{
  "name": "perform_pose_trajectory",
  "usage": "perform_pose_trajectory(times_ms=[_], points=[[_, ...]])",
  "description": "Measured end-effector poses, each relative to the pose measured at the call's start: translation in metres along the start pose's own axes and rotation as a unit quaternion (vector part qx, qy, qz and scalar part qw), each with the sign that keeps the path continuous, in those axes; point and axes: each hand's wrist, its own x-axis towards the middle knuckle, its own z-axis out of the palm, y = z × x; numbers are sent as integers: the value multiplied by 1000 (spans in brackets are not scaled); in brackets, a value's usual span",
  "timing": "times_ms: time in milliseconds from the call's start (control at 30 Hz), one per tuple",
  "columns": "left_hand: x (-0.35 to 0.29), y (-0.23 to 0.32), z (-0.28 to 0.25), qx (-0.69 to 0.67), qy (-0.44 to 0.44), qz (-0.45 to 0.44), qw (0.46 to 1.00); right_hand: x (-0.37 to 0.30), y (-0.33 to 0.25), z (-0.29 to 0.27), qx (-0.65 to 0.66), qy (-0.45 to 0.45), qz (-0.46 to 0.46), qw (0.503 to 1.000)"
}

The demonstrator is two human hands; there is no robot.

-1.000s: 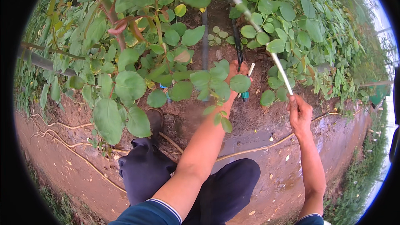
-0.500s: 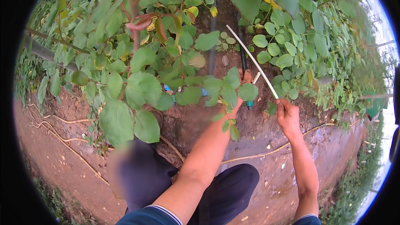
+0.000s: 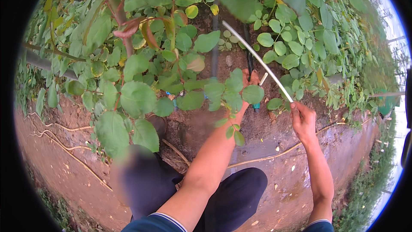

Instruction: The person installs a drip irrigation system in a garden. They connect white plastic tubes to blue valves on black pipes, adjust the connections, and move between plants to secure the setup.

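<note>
While the person crouches among leafy bushes (image 3: 137, 98), the right hand (image 3: 304, 121) holds a slim white rod (image 3: 256, 56) by its lower end, thumb and fingers pinched together with no visible gap. The rod slants up and to the left over bare soil, its far tip free near the middle of the upper view. It looks light, smooth and fairly stiff; it shows a faint curve, though the lens bends straight lines, so whether it flexes cannot be told. A hold close to one end seems enough, with mid-length likely steadier.

The left hand (image 3: 252, 79) reaches in beneath the leaves, its fingers seemingly curled round a black pipe (image 3: 249, 56); foliage hides part of that grip. A short whitish stick (image 3: 263, 78) juts out just beside these fingers, and a teal fitting (image 3: 256, 105) sits just below the hand. The pipe is probably firm and easiest to grasp just above the fitting.

Below lies brown earth (image 3: 279, 193), damp in places, crossed by a tan hose (image 3: 279, 156). Dark-trousered knees (image 3: 240, 193) fill the lower middle. Dense greenery lines both sides, with pale brightness at the far right.
</note>
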Motion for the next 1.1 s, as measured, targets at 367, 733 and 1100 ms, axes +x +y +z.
perform_pose_trajectory(times_ms=[367,733,1100], points=[[-5,20,3,11,10,-102,995,-11,9,-4,53,5,-47,997],[-4,25,0,27,-8,-147,989,-7,13,-3,101,81,-94,987],[-6,21,1,-39,-10,-168,985,-1,15,3,-25,-27,-6,999]])
